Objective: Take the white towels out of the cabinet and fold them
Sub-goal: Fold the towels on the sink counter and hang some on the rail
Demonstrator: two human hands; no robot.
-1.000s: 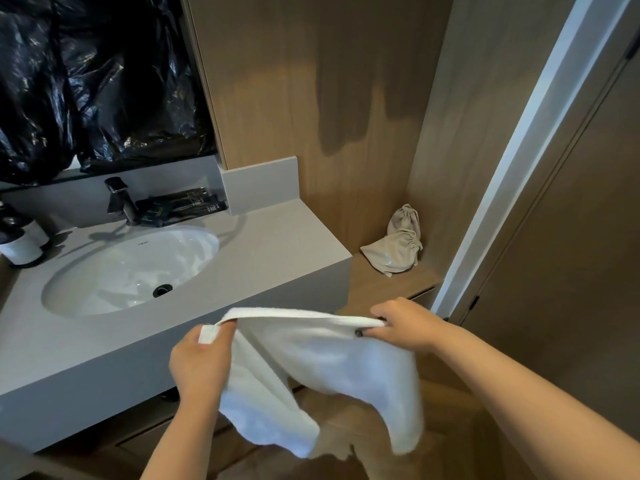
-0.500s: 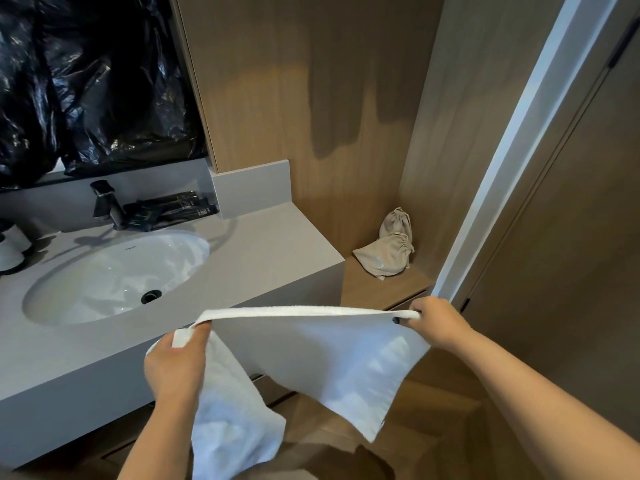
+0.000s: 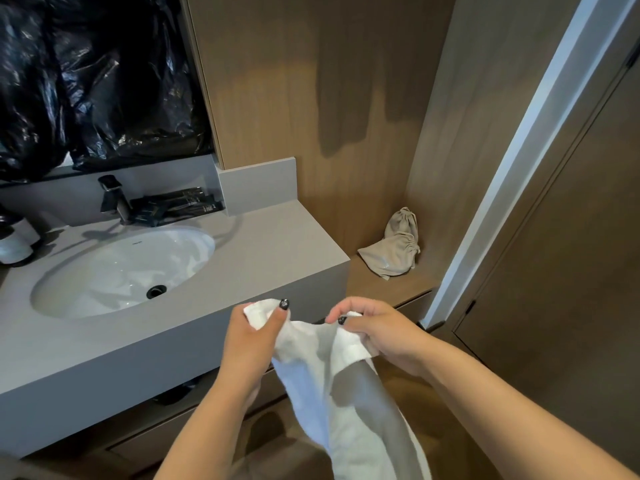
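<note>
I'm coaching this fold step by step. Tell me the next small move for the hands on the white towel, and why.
Probably bring the two gripped corners fully together and pinch them in one hand. The left hand and right hand each hold a top corner of the white terry towel, close but not yet touching, and the cloth between them sags into a hanging fold, so the halving looks nearly done.

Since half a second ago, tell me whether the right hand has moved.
Yes. The right hand has swung left toward the left hand, away from the wooden ledge, slackening the white towel.
</note>
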